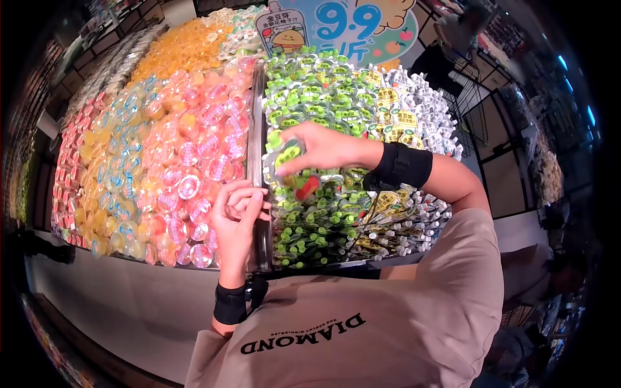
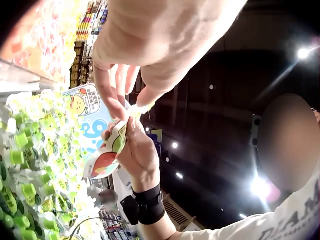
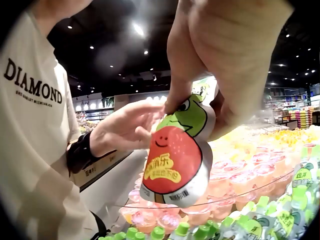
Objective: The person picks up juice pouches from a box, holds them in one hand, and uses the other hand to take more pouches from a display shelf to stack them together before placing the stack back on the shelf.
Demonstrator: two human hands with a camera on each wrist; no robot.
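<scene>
My right hand [image 1: 330, 147] pinches a small drink pouch [image 3: 175, 157] by its upper part, above the green-capped pouches [image 1: 317, 103]. The pouch has a green cartoon figure over a smiling red fruit with yellow lettering. My left hand [image 1: 238, 213] is held beside the divider, its fingers loosely bent and nothing seen in them. In the left wrist view, that hand's fingertips overlap the top of the pouch. From the right wrist, the left hand [image 3: 122, 125] shows behind the pouch. The pouch's top is partly hidden by the right fingers.
A dark divider [image 1: 257, 129] separates the pouches from heaped pink jelly cups [image 1: 194, 149]. White-capped pouches [image 1: 433, 110] fill the right side. A blue price sign [image 1: 349, 29] stands at the back. Another person [image 1: 462, 39] is near a wire basket [image 1: 469, 107] at the far right.
</scene>
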